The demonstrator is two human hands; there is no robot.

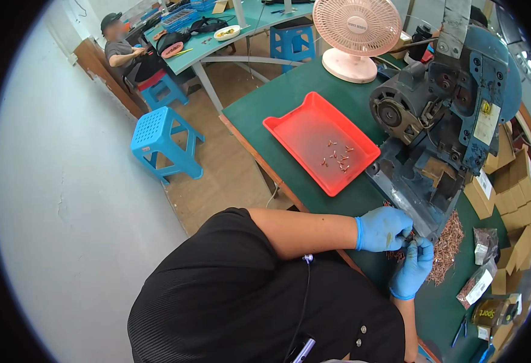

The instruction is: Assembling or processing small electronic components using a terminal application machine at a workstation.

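So the thing being worked is that heap of little copper pins (448, 245), thin reddish-brown bits piled loose on the green bench (277, 106), spreading out just right of both hands and partly tucked under the press. Way too small to make out any single one properly.

Left hand (383, 228), blue glove, is curled in with the fingers bunched at the foot of the press (444, 115), touching the edge of the pile. It looks like it's pinching something tiny, but I can't tell what, or if there's really anything in there.

Right hand (413, 267), also gloved, sits just below the left, fingertips nearly meeting it, fingers half closed and pointed up at the same spot. Can't tell if it holds a pin either.

Beyond the left hand there's a red tray (298, 130) with a handful of the same pins scattered in it. Farther off behind that, a pink fan (357, 36). Right of the pile: a couple of plastic bags (482, 266) and stacked cardboard boxes (519, 193).
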